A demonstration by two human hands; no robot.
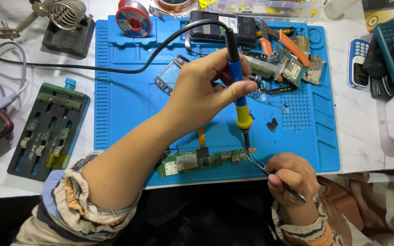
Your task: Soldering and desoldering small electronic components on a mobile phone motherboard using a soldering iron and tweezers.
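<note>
My left hand [206, 89] has its fingers wrapped around the blue-and-yellow soldering iron [239, 91], gripping it like a pen, with the tip pointing down and slightly right onto the right end of the green circuit board [201, 161]. My right hand [292, 175] pinches metal tweezers [263, 166] between pressed-together fingertips, the prongs reaching up and left to that same end of the board, so both tools meet there, just beside each other. The board lies with its long axis left to right, near the front edge of the blue work mat [128, 100]; the right hand is the nearer one to it, and the left forearm crosses above the board's left half. Beyond the board, toward the mat's far right corner, sit orange-handled pliers [283, 41] and a heap of small phone boards [292, 68]. Left of the mat, well apart from the board, rests a black board-holding jig [49, 127], and past the far edge a spool of solder wire [134, 19]. The iron's black cord [115, 68] arcs away across the mat.
</note>
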